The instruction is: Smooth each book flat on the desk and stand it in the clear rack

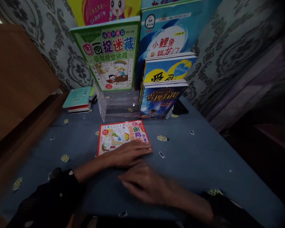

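A picture book with a red border (116, 136) lies turned sideways on the cloth-covered table. My left hand (130, 153) rests flat over the book's near right part, fingers stretched out together and hiding some of the cover. Just below it, my right hand (144, 185) is over the table with its fingers curled in; I see nothing in it. It is slightly blurred and close against the left hand. Behind the red book stands a clear plastic book rack (120, 106), holding a green-bordered picture book (114, 60) upright on its left side.
Right in the rack stand a dark blue book (159, 101), a yellow-and-blue book (167, 71) and a teal book (171, 34). A small book stack (78, 99) lies at the back left. A dark flat object (180, 107) sits behind the rack's right side. Patterned curtains hang behind.
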A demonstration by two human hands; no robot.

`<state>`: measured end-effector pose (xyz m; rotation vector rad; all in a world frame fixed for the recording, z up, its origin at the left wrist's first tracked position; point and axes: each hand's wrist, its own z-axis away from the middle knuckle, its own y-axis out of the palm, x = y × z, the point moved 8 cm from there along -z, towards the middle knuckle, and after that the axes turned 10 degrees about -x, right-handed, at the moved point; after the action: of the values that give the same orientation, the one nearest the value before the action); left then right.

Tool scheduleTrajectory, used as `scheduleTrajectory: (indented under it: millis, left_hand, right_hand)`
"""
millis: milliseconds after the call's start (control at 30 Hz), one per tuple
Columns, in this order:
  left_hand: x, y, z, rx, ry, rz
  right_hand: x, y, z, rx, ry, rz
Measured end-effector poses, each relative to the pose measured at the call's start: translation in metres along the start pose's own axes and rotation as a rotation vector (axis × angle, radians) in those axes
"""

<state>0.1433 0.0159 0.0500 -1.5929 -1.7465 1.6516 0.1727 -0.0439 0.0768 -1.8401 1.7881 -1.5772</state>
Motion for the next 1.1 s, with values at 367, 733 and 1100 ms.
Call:
scheduleTrajectory:
  millis: [367,733,1100]
  left_hand:
    - [0.011,0.005,0.012,-0.103,-0.003,-0.395]
    - [0.013,-0.012,0.019,-0.129,0.056,-0.434]
    - [-0.002,-0.017,0.021,-0.250,0.175,-0.687]
  right_hand:
    - [-0.122,-0.066,0.011,-0.424,0.397,0.159]
    - [-0.119,-0.055,0.001,-0.414,0.372,0.148]
    - [-0.131,-0.059,0.011,-0.467,0.407,0.011]
